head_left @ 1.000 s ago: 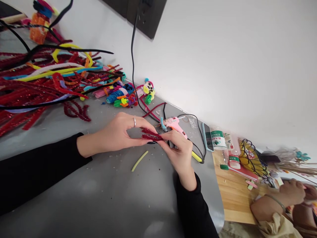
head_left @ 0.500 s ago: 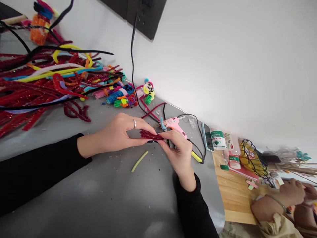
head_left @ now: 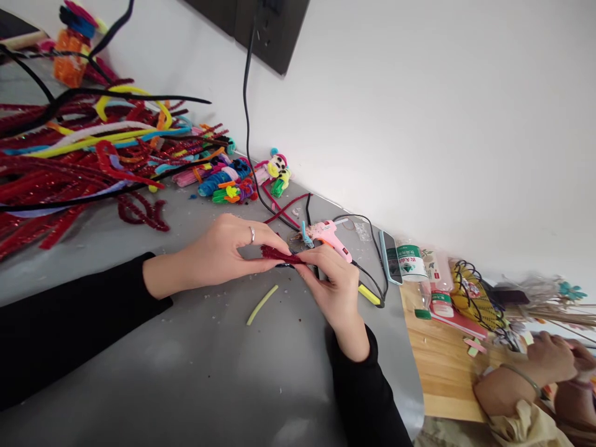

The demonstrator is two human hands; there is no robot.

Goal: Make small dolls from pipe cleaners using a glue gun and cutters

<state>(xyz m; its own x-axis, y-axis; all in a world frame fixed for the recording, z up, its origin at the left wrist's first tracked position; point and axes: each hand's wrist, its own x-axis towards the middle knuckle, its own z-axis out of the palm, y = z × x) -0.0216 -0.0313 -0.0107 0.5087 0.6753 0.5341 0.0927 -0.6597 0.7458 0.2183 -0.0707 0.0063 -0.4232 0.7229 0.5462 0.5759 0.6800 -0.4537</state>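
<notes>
— Fingers on the left hand (head_left: 218, 251)?
— Pinching one end of the short dark-red glittery pipe cleaner (head_left: 278, 253), just above the grey tabletop (head_left: 195, 366).
— And the right hand (head_left: 333, 288)?
— Pinching its other end.

The red glitter pipe cleaner piece (head_left: 278, 254) is a short, dark red, tinsel-fuzzy length that looks folded or doubled on itself into a narrow, flattened strip with a pointed right end. It lies roughly level, just above the grey table top near the middle of the scene, pinched at its left end by the left hand (head_left: 218, 251) and at its right end by the right hand (head_left: 335, 288). Only the stretch between the two sets of fingertips shows, and how many strands it holds cannot be told.
</notes>
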